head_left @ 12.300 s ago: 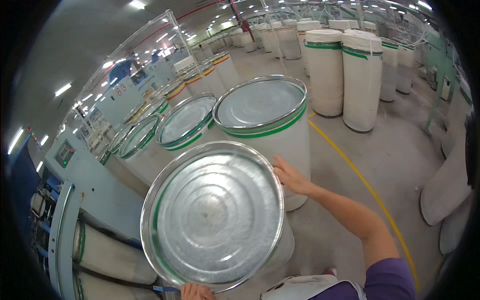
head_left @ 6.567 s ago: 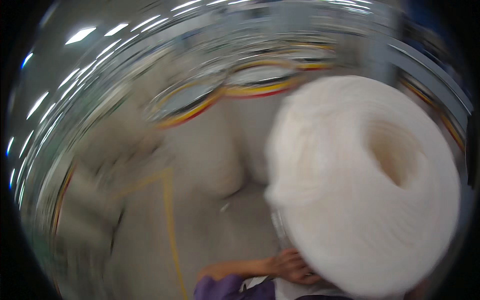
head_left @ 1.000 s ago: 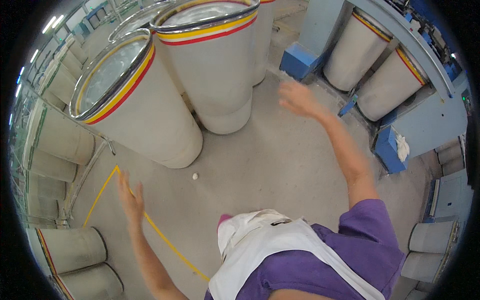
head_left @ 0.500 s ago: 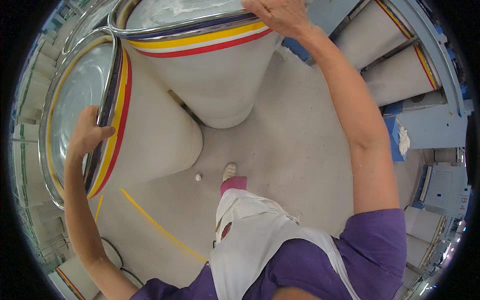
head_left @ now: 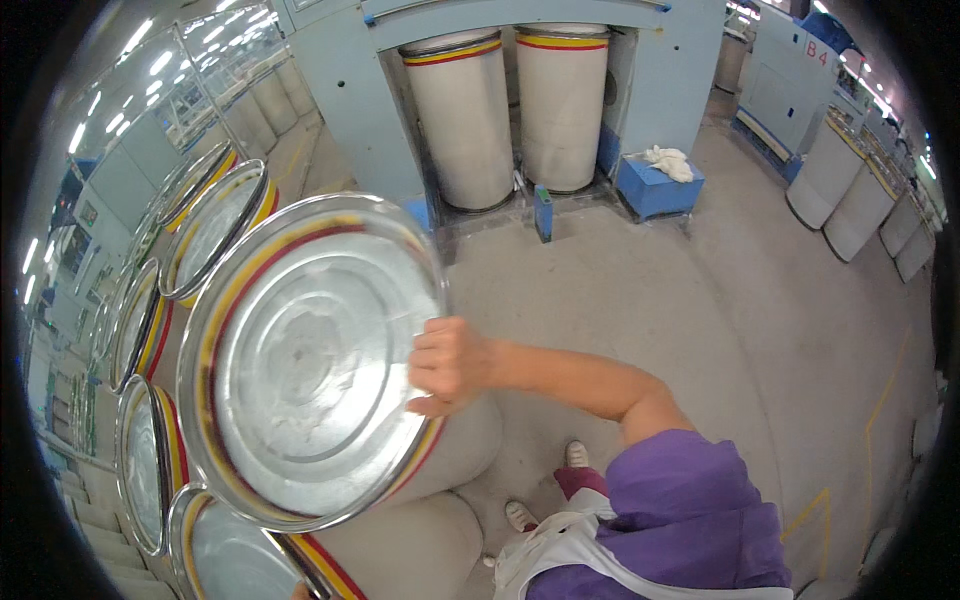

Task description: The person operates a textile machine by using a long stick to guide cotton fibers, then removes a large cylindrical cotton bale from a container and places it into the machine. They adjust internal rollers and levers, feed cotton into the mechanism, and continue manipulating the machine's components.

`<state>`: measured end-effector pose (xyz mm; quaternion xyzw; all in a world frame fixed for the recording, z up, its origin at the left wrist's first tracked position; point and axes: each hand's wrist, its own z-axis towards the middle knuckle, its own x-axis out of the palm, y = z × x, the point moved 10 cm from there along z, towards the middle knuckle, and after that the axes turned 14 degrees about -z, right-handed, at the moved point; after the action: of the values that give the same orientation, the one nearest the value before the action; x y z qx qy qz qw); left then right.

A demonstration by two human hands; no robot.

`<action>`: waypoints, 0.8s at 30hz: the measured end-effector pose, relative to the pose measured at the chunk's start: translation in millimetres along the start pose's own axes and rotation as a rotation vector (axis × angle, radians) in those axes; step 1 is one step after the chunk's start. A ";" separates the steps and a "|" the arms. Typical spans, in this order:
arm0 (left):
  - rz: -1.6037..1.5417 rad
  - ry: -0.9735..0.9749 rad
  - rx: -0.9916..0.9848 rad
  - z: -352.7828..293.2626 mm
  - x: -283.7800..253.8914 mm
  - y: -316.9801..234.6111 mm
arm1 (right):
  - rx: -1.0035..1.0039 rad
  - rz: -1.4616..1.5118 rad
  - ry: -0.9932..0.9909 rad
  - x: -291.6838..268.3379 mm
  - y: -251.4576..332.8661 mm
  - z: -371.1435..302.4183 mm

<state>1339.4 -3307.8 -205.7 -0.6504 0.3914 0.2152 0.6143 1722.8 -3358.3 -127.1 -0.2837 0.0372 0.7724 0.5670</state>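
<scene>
My right hand [head_left: 445, 367] is closed over the near right rim of a large white can [head_left: 465, 450] with a metal rim and yellow and red bands. A round metallic plate fills its wide top, and the can appears tilted toward me. A second white can [head_left: 400, 545] with the same bands is beside it at the lower left. Only a sliver of my left hand [head_left: 301, 592] shows, by that can's rim at the bottom edge. The rest of this hand is out of frame, its fingers' pose hidden.
More banded cans [head_left: 145, 465] line the left side. Ahead, two white cans [head_left: 563, 120] stand within a pale blue machine [head_left: 660, 90]. A blue box [head_left: 655, 195] with white cloth [head_left: 670, 163] and a small green-blue block [head_left: 543, 213] are on the floor. Further cans [head_left: 860, 215] stand far right.
The view has swung right and up, bringing the machine front into sight. My right hand remains on its can's rim. My left hand has nearly dropped out at the bottom edge.
</scene>
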 end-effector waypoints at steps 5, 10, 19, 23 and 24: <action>0.014 0.154 -0.027 -31.0 69.0 -98.2 | -0.007 -0.078 -0.009 -89.0 -88.4 -85.0; -0.026 0.183 0.112 -14.4 122.0 -177.9 | 0.092 -0.078 0.095 -182.4 -176.9 -143.3; -0.212 0.310 0.307 48.5 209.5 -307.2 | 0.681 -0.634 0.440 -374.8 -339.6 -283.4; -0.231 0.265 0.364 88.0 246.1 -374.5 | 1.040 -0.593 0.532 -415.6 -344.2 -283.6; -0.260 0.282 0.359 100.8 255.2 -388.5 | 1.098 -0.534 0.548 -404.7 -335.2 -280.6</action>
<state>1813.5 -3296.5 -170.2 -0.5995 0.4182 -0.0309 0.6817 2214.0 -3691.9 -78.7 -0.1394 0.4961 0.3746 0.7708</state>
